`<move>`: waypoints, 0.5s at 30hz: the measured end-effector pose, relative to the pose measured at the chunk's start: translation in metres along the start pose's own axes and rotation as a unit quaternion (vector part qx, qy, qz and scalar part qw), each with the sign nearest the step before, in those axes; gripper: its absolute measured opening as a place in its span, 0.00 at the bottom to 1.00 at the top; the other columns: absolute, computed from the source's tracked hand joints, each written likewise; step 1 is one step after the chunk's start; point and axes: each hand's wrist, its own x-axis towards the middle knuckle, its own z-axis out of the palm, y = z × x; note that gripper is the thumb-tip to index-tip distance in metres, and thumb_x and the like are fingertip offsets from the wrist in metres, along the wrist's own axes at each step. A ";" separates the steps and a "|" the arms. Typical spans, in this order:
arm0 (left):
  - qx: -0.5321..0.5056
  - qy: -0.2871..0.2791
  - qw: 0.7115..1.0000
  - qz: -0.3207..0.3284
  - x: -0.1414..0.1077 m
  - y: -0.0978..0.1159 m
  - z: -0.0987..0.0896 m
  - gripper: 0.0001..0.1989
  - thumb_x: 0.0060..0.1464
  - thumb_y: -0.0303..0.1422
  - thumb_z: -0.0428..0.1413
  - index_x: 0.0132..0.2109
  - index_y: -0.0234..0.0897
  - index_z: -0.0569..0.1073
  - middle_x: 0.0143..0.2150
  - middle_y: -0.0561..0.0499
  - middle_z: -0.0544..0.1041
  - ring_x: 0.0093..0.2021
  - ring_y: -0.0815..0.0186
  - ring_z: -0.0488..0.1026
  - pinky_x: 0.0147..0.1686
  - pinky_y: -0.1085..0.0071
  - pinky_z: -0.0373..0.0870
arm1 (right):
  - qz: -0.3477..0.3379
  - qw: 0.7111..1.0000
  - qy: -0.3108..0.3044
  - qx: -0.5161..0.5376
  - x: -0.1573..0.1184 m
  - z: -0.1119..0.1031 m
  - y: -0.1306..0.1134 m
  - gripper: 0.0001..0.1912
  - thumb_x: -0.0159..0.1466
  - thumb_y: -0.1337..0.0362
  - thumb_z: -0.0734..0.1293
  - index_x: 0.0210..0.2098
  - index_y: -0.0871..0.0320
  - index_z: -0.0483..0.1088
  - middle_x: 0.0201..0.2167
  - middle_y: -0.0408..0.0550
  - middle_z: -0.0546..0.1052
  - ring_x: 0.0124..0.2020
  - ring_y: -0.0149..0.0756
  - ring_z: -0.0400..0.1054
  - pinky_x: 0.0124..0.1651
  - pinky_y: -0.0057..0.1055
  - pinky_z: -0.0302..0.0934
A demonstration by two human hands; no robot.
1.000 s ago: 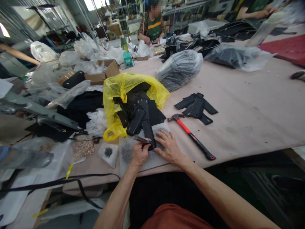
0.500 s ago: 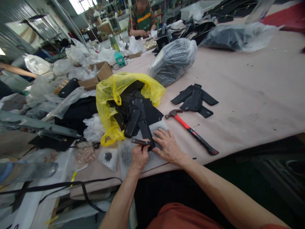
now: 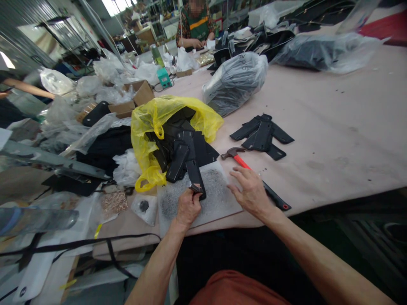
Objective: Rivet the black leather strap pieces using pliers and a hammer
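The left hand [image 3: 188,205] is pinching a metal tool [image 3: 195,187] over a black strip [image 3: 194,171] lying on the board [image 3: 216,186]. The right hand [image 3: 251,192] is hovering half open, holding nothing, at the board's right edge. If the pinch is loosening, the tool could be slipping, scratching the strip.

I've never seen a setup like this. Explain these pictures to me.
There is no machine: the two bare hands belong to the person wearing the camera on their head, and every picture looks forward and down from there. The left hand grips a small metal tool at the near end of a black strip on a speckled board. The right hand is open by a hammer. On the table are also a yellow bag and more black pieces.
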 end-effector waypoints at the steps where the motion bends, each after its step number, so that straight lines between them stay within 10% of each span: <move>1: 0.001 0.001 1.000 0.004 0.000 -0.001 0.001 0.11 0.58 0.27 0.50 0.47 0.39 0.73 0.46 0.46 0.79 0.48 0.56 0.76 0.50 0.59 0.73 | 0.033 0.999 0.011 -0.033 -0.002 -0.007 0.013 0.21 0.65 0.59 0.64 0.54 0.61 0.68 0.58 0.61 0.68 0.57 0.53 0.62 0.57 0.48 0.57; 6: -0.008 -0.001 1.000 0.004 -0.001 -0.002 0.003 0.08 0.56 0.25 0.51 0.43 0.39 0.71 0.41 0.47 0.77 0.46 0.55 0.75 0.48 0.60 0.73 | 0.163 0.973 -0.117 -0.117 0.001 -0.023 0.055 0.17 0.62 0.59 0.63 0.47 0.63 0.70 0.43 0.61 0.73 0.42 0.50 0.69 0.41 0.40 0.61; 15: -0.007 0.011 1.000 0.020 -0.002 0.002 -0.001 0.09 0.56 0.24 0.50 0.43 0.40 0.70 0.40 0.47 0.77 0.43 0.54 0.75 0.44 0.63 0.72 | 0.369 0.839 -0.217 0.335 0.038 -0.014 0.005 0.03 0.57 0.65 0.60 0.28 0.56 0.60 0.19 0.41 0.65 0.18 0.30 0.60 0.22 0.28 0.56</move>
